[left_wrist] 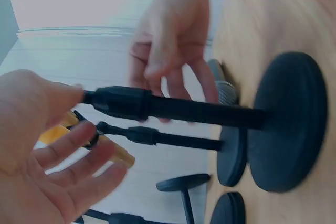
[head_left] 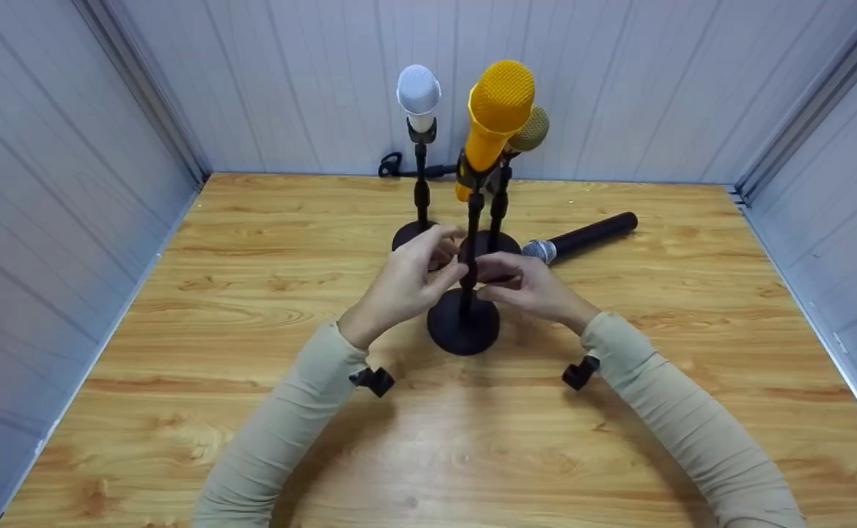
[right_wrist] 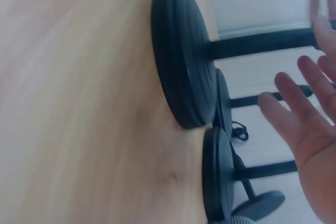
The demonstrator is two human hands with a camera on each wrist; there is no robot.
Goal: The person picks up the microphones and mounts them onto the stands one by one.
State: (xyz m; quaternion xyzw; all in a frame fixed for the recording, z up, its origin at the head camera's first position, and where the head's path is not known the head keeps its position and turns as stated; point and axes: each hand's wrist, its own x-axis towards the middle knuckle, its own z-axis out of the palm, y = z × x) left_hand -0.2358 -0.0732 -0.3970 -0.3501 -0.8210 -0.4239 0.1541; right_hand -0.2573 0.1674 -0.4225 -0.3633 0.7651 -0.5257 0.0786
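A yellow microphone [head_left: 503,103] sits in the clip of a black desk stand [left_wrist: 194,109] that stands upright on its round base [head_left: 450,330]. My left hand [head_left: 407,273] is at the left of the pole, thumb tip right at it, the other fingers spread behind. On the pole's other side is my right hand [head_left: 538,287], its fingers loosely extended close to the lower pole. In the right wrist view the right hand's fingers [right_wrist: 294,98] are spread, with nothing between them.
Behind stand a white microphone [head_left: 418,92] and a gold-headed microphone [head_left: 532,130], each on a black stand. A black microphone with a silver head [head_left: 593,233] lies to the right. Another black stand [head_left: 439,171] lies by the back wall [head_left: 311,88].
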